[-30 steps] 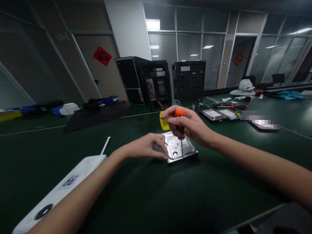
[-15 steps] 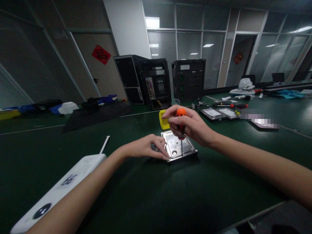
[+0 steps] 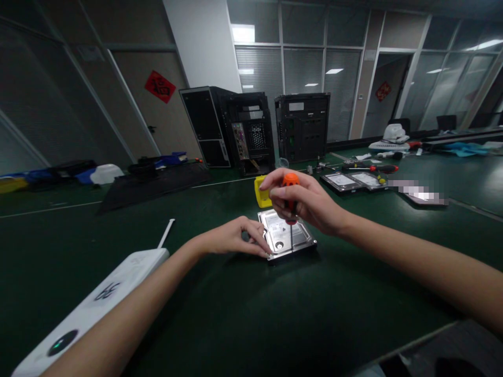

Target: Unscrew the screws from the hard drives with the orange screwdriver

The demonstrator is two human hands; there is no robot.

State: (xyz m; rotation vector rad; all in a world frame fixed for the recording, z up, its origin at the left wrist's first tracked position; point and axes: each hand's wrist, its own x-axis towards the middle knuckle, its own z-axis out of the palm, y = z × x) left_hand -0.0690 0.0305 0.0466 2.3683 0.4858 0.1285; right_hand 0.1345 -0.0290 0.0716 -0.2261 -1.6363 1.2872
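Observation:
A silver hard drive [image 3: 281, 234] lies on the dark green table [image 3: 236, 314]. My right hand [image 3: 306, 199] is wrapped round the orange and black handle of a screwdriver [image 3: 291, 180], held upright with its tip at the drive's near edge. At the drive's left side, my left hand [image 3: 245, 238] has thumb and fingers closed on the near left corner. Just behind the drive stands a yellow object [image 3: 262, 192], partly hidden by my right hand.
Black computer cases [image 3: 302, 128] stand at the back. Two more drives [image 3: 341, 181] and another screwdriver [image 3: 383, 168] lie at the right, near a blurred flat object [image 3: 422, 195]. A white device [image 3: 90, 309] lies under my left forearm.
The whole view has shifted slightly. Both hands, the screwdriver and the drive keep nearly the same places relative to each other.

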